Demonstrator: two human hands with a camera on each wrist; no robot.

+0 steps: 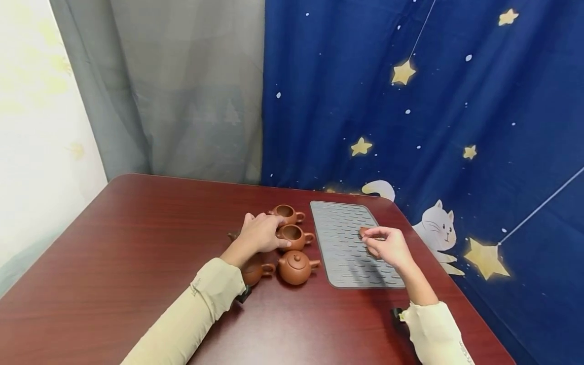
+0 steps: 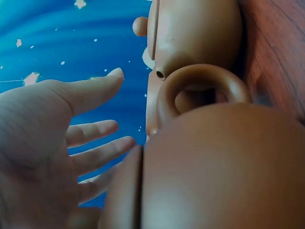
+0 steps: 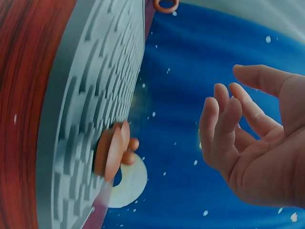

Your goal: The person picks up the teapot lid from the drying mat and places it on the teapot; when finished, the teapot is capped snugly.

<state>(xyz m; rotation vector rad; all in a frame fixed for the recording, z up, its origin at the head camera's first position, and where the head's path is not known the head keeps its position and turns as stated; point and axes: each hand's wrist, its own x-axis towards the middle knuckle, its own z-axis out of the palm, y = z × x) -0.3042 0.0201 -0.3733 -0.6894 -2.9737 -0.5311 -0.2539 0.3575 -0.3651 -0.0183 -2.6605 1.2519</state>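
My left hand (image 1: 262, 233) is over a group of brown clay teapots, its thumb and fingers spread around nothing in the left wrist view. Beside it stand two lidless teapots, one at the back (image 1: 284, 213) and one nearer (image 1: 292, 234). In front of them sits a lidded teapot (image 1: 295, 268). Another teapot (image 1: 253, 274) is partly hidden under my left wrist. My right hand (image 1: 388, 247), fingers loosely bent and holding nothing, hovers above a grey ridged mat (image 1: 339, 274). Brown teapot lids (image 3: 109, 152) lie on that mat below the hand.
The dark red wooden table (image 1: 137, 263) carries everything. Behind it hang a grey curtain (image 1: 196, 91) and a blue star-patterned curtain (image 1: 337, 91). The mat lies near the table's right edge, with the teapots on its left.
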